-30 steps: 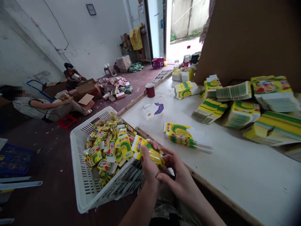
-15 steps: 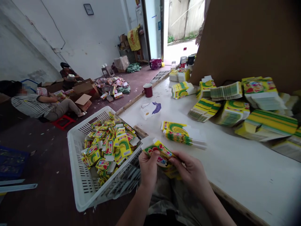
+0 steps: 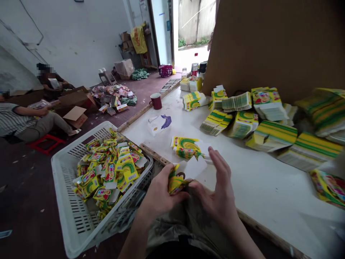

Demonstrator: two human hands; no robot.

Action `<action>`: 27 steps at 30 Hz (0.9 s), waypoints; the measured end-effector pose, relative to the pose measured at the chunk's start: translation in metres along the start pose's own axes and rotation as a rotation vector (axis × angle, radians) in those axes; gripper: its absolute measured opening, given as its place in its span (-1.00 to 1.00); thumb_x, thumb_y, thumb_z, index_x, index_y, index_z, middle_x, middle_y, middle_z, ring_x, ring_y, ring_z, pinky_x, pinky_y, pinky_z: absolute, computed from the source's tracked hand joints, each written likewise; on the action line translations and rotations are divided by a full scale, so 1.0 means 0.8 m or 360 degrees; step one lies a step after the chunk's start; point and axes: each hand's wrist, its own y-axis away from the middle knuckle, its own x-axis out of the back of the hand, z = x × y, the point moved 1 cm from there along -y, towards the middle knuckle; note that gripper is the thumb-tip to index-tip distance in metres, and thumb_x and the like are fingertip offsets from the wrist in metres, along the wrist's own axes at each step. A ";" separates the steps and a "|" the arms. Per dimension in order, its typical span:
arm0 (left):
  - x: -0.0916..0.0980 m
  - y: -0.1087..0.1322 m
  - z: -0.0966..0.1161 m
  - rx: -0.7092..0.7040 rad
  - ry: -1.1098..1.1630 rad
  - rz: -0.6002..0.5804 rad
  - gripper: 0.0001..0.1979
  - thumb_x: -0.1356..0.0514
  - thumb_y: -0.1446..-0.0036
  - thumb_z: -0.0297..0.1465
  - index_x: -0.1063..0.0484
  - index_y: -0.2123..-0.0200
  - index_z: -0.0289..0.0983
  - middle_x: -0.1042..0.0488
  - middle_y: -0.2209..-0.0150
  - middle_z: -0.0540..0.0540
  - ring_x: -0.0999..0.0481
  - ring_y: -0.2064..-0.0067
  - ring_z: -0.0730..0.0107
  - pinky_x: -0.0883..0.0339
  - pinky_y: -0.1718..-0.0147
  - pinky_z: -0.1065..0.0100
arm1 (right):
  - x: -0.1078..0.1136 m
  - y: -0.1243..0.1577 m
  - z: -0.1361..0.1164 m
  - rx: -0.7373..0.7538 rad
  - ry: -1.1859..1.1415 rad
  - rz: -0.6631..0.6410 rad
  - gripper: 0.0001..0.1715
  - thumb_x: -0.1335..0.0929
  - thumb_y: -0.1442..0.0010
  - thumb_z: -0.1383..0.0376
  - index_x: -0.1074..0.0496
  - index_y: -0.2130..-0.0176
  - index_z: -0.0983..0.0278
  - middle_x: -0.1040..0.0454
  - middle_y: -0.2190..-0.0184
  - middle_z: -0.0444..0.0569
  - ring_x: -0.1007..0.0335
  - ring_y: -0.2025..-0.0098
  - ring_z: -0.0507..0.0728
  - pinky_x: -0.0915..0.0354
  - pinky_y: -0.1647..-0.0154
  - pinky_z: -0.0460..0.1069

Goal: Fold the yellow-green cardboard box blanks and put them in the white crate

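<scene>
My left hand (image 3: 157,190) is closed around a small yellow carton (image 3: 175,183), fingers behind it and thumb below. The carton is bent open, and its white flaps (image 3: 196,168) stick out to the right. My right hand (image 3: 219,185) is just beside it, fingers stretched up and apart. Its thumb side is at the carton's lower right edge; whether it presses on it I cannot tell. Behind the hands, a stack of flat cartons (image 3: 185,145) lies on the white table (image 3: 258,183). Left of my left hand stands a white plastic basket (image 3: 60,205) holding many folded yellow cartons (image 3: 110,172).
A maroon mug (image 3: 156,101) and a white-and-purple packet (image 3: 159,124) stand along the table's left side. Several carton stacks (image 3: 272,135) line the back, before a brown board (image 3: 269,43). Two people sit on the left near cardboard boxes (image 3: 75,115) and a pile of small packages (image 3: 115,95).
The view has swung to the right. My right hand has let its grip go and spread its fingers, while my left hand has turned the carton, now squeezed open.
</scene>
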 end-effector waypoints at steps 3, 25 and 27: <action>-0.016 0.001 -0.003 -0.0050 -0.0137 0.0126 -0.16 -0.42 0.08 -0.21 -0.09 -0.20 -0.26 -0.38 -0.11 -0.28 -0.41 -0.12 0.00 -0.32 -0.07 0.08 | -0.013 0.005 0.007 -0.0581 -0.0524 -0.0166 -0.34 -0.28 -0.30 0.14 -0.12 -0.31 0.22 -0.23 -0.29 0.15 -0.15 -0.31 0.32 -0.15 -0.27 0.28; -0.025 0.004 -0.022 -0.0126 -0.0230 0.0299 -0.42 -0.27 0.08 -0.48 -0.24 -0.06 -0.23 -0.43 0.02 -0.23 -0.43 -0.06 -0.02 -0.30 -0.05 -0.03 | -0.006 0.010 0.027 -0.0152 -0.0334 -0.0498 -0.35 -0.21 -0.29 0.46 -0.20 -0.31 0.11 -0.02 -0.40 0.04 -0.03 -0.38 0.22 -0.17 -0.29 0.17; -0.019 0.005 -0.022 -0.0168 -0.0278 0.0282 -0.47 -0.28 0.06 -0.46 -0.27 -0.03 -0.23 -0.46 0.06 -0.20 -0.46 -0.01 0.01 -0.33 -0.01 0.01 | -0.003 0.008 0.030 -0.0076 -0.0298 -0.0651 -0.33 -0.23 -0.29 0.44 -0.14 -0.33 0.11 0.03 -0.41 0.05 -0.04 -0.37 0.23 -0.23 -0.26 0.14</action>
